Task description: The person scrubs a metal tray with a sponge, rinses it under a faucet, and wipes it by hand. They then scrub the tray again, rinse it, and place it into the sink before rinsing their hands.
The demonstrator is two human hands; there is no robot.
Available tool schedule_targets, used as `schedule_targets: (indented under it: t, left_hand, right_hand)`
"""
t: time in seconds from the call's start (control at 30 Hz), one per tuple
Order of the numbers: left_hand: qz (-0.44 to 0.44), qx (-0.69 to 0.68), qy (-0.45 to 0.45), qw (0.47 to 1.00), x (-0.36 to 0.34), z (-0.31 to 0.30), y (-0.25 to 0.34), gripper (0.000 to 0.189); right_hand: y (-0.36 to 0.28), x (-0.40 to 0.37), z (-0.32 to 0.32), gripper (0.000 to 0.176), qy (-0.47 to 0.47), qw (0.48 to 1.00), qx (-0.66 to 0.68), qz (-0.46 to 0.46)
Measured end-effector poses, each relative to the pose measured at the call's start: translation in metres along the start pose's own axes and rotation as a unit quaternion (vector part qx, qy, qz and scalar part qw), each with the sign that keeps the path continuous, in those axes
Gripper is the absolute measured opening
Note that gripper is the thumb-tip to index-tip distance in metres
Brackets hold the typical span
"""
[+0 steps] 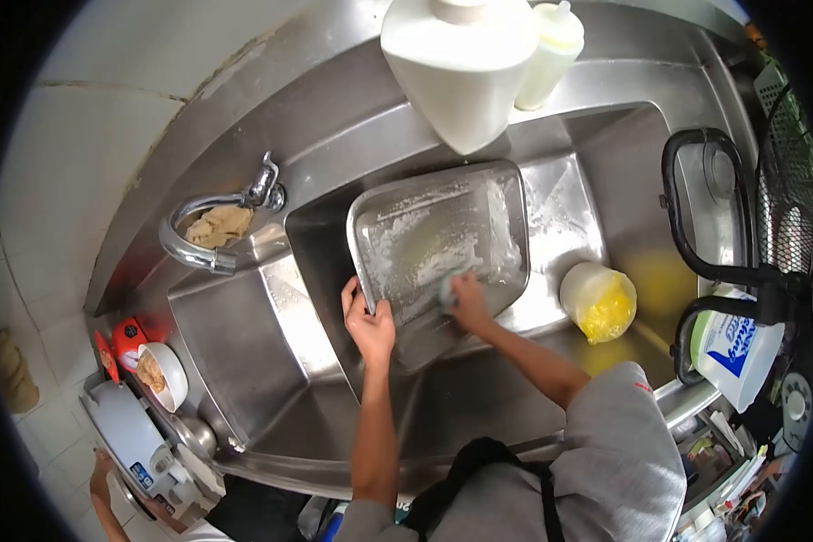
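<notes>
A rectangular grey tray [425, 244], streaked with white suds, is held tilted over the right-hand basin of the steel sink [248, 361]. My left hand [370, 330] grips its near left rim, thumb on the edge and the fingers partly hidden. Inside the tray, near its lower side, my right hand [468, 305] presses a pale scrubbing pad [446, 291] against the surface. The pad is mostly covered by the fingers and slightly blurred. To the right of the tray, a whitish container [580, 287] with something yellow in its mouth sits in the same basin.
A large white bottle [461, 77] and a smaller bottle [551, 56] stand behind the basin. The faucet [210, 257] curves over the left side, near a beige cloth [230, 221]. Black rack bars [673, 212] and a labelled tub [741, 361] border the right. Another person's arm [107, 506] shows lower left.
</notes>
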State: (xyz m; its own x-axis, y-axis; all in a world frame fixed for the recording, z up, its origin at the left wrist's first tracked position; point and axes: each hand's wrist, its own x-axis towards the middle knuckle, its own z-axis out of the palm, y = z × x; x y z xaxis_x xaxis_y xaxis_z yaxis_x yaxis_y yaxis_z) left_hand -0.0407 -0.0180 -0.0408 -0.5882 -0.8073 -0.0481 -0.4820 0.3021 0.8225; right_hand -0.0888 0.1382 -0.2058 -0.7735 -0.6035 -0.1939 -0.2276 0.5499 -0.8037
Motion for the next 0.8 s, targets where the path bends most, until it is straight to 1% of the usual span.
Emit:
schedule_targets:
  t: [0.07,0.1,0.13,0.17,0.2,0.23,0.3,0.33,0.4,0.43,0.47,0.5,0.57,0.6,0.63,0.7,0.73,0.77,0.8]
  left_hand:
    - [-0.042,0.02,-0.017,0.999,0.001,0.0,0.011,0.024]
    - [-0.045,0.022,-0.016,0.999,-0.001,0.0,0.008,0.024]
    - [0.013,0.026,-0.023,0.999,0.0,0.003,0.003,0.024]
    - [0.069,0.032,-0.03,0.997,0.0,0.004,-0.001,0.024]
    - [0.064,0.039,-0.027,0.997,-0.001,0.002,0.002,0.024]
    - [0.069,0.026,-0.036,0.997,-0.001,0.001,0.007,0.024]
    - [0.074,0.013,-0.042,0.996,-0.001,0.004,0.009,0.024]
    - [0.072,0.014,-0.039,0.997,-0.004,0.003,0.006,0.024]
    - [0.056,0.018,-0.036,0.998,-0.007,0.002,0.002,0.025]
    - [0.057,0.018,-0.036,0.998,-0.007,0.002,0.001,0.025]
    - [0.077,0.037,-0.026,0.996,-0.009,0.0,0.0,0.025]
    - [0.096,0.055,-0.016,0.994,-0.012,0.0,-0.001,0.025]
    - [0.098,0.058,-0.011,0.993,-0.015,-0.002,0.001,0.025]
    - [0.104,0.058,-0.001,0.993,-0.012,-0.001,0.002,0.024]
    - [0.06,0.019,-0.002,0.998,-0.015,-0.001,0.0,0.02]
    - [0.06,0.018,-0.001,0.998,-0.017,-0.001,-0.007,0.018]
    - [0.061,0.012,0.008,0.998,-0.016,0.0,-0.007,0.017]
    - [0.036,0.015,0.003,0.999,-0.016,0.0,-0.002,0.015]
    - [0.045,-0.003,0.014,0.999,-0.014,0.002,-0.004,0.015]
  right_hand:
    - [0.059,0.016,0.001,0.042,0.055,0.993,-0.078,0.076]
    - [0.078,0.022,-0.004,0.042,0.094,0.989,-0.056,0.102]
    - [0.09,0.04,-0.01,0.041,0.136,0.983,-0.033,0.122]
    - [0.089,0.056,-0.019,0.043,0.15,0.978,-0.02,0.142]
    - [0.084,0.066,-0.026,0.044,0.16,0.973,-0.007,0.166]
    - [0.08,0.067,-0.026,0.044,0.15,0.974,-0.005,0.17]
    - [0.075,0.084,-0.036,0.05,0.248,0.966,0.019,0.064]
    - [0.072,0.095,-0.037,0.05,0.245,0.967,0.02,0.063]
    - [0.061,0.115,-0.032,0.052,0.291,0.956,-0.039,0.01]
    - [0.039,0.123,-0.037,0.052,0.28,0.96,-0.014,-0.001]
    - [0.009,0.127,-0.044,0.051,0.269,0.963,0.01,-0.011]
    - [-0.013,0.128,-0.042,0.046,0.256,0.966,0.025,-0.004]
    - [-0.035,0.115,-0.037,0.043,0.188,0.979,0.01,-0.08]
    - [-0.053,0.109,-0.036,0.04,0.155,0.983,0.052,-0.087]
    - [-0.068,0.092,-0.029,0.038,0.118,0.985,0.094,-0.088]
    - [-0.09,0.066,-0.019,0.035,0.081,0.968,0.123,-0.205]
    - [-0.097,0.046,-0.009,0.031,0.069,0.973,0.111,-0.19]
    - [-0.102,0.023,-0.001,0.027,0.056,0.978,0.098,-0.176]
    - [-0.106,0.005,0.001,0.026,0.034,0.985,0.114,-0.124]
